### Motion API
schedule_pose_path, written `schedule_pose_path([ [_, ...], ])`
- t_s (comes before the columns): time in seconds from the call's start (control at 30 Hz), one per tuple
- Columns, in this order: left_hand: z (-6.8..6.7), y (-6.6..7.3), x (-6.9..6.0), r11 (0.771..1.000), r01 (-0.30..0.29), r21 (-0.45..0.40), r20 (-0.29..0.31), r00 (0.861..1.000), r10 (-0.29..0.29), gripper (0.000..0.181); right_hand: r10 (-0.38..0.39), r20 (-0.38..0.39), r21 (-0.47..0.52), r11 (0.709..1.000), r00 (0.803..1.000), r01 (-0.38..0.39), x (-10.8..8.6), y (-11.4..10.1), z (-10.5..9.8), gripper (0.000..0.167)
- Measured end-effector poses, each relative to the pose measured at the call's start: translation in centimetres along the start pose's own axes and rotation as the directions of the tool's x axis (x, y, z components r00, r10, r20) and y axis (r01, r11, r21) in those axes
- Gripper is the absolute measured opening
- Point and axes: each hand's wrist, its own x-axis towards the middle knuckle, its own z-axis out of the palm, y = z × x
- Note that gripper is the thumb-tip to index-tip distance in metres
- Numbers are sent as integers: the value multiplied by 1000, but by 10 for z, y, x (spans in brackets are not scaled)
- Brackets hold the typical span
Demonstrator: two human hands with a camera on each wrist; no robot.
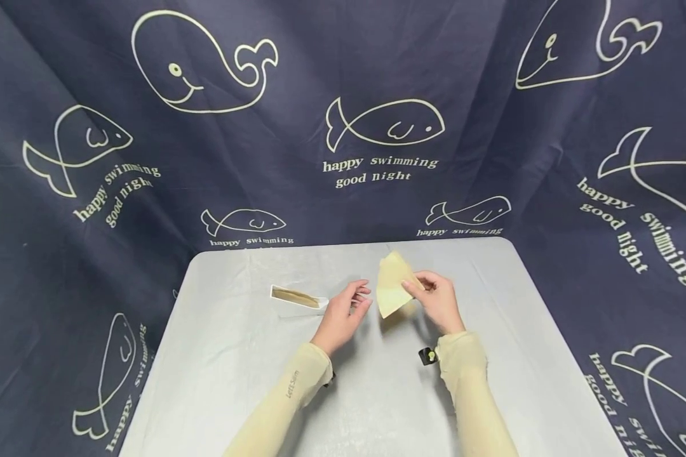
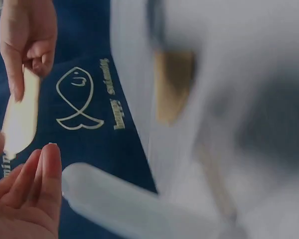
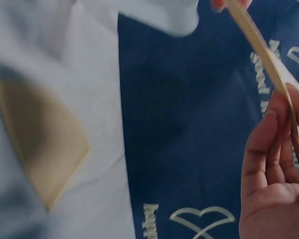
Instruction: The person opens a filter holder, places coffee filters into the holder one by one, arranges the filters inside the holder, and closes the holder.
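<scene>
My right hand [image 1: 441, 301] pinches a cone-shaped paper coffee filter [image 1: 393, 285] between thumb and fingers, above the table. The filter is pale tan, and its thin edge shows in the right wrist view. Just to its left is my left hand [image 1: 344, 312], fingers relaxed and slightly bent, holding nothing. In the head view a small gap separates it from the filter. A second tan filter [image 3: 42, 144] lies flat on the table beneath, partly hidden by the held one in the head view.
Left of my left hand stands an open white box [image 1: 323, 304] with brown filter papers [image 1: 294, 296] inside. The grey-white table [image 1: 234, 393] ends at a dark blue curtain [image 1: 297, 158] printed with fish and whales.
</scene>
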Motion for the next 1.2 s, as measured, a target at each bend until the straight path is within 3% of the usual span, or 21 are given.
schedule_pose_path([
  [0.13, 0, -1, 0, 986, 74, -151, -36, 996, -80, 29, -50, 88, 23, 999, 995, 48, 2, 10, 15, 20],
  [0.27, 0, -1, 1, 983, 66, -169, -83, 993, -81, 16, -62, 135, 37, 998, 989, 58, 4, 25, 27, 21],
  [0.4, -2, -2, 2, 985, 52, -167, -139, 987, -76, 12, -78, 121, 125, 990, 990, 63, 3, 27, 31, 22],
  [0.57, -8, -4, 2, 982, 50, -182, -195, 977, -86, 12, -106, 75, 307, 948, 992, 78, 4, 30, 29, 26],
  [0.73, -13, -5, 0, 967, 79, -240, -237, 962, -138, 12, -101, 75, 392, 918, 992, 64, 3, 34, 33, 30],
  [0.83, -13, -6, -2, 960, 90, -265, -246, 956, -157, 12, -88, 114, 352, 935, 990, 42, 0, 31, 41, 25],
  [1.0, -11, -7, -4, 943, 109, -314, -210, 961, -181, 18, -49, 193, 142, 990, 980, 22, -5, 9, 56, 17],
  [1.07, -13, -8, -4, 933, 114, -341, -211, 958, -194, 23, -43, 216, 66, 997, 975, 30, -8, -5, 57, 16],
  [1.2, -26, -8, 2, 923, 95, -372, -270, 941, -206, 29, -55, 252, -19, 998, 966, 62, -9, -23, 52, 13],
])
